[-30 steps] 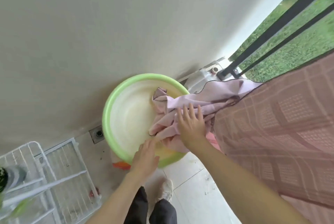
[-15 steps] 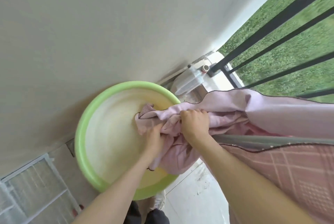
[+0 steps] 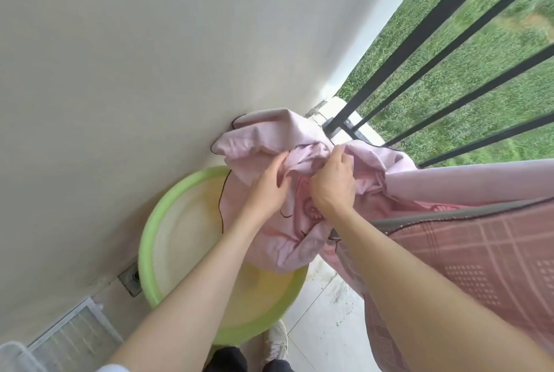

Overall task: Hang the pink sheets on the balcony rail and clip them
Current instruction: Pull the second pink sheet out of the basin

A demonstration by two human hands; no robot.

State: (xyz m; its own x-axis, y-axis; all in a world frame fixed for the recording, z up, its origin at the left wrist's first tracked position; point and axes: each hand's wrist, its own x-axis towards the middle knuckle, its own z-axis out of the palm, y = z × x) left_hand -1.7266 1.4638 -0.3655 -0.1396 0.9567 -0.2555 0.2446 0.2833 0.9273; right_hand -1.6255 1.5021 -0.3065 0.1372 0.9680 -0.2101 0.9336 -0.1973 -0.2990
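Observation:
A crumpled pale pink sheet (image 3: pixel 260 143) with a dark hem is bunched up above a green basin (image 3: pixel 150 236). My left hand (image 3: pixel 266 188) grips its folds on the left. My right hand (image 3: pixel 332 182) grips the cloth right beside it. To the right the same pale pink cloth (image 3: pixel 467 182) runs over the balcony rail (image 3: pixel 419 217), whose grey top shows between cloths. A darker pink checked sheet (image 3: pixel 479 254) hangs over the rail in front of it. No clips are in view.
The basin stands on the tiled floor (image 3: pixel 323 326) against a beige wall (image 3: pixel 150 56). Black railing bars (image 3: pixel 449 41) with grass behind fill the upper right. A white wire rack (image 3: pixel 72 335) lies at the lower left. My shoe (image 3: pixel 277 341) is below the basin.
Both hands have closed on the pink sheet and lifted it out of the basin, up toward the rail. The view has risen with them.

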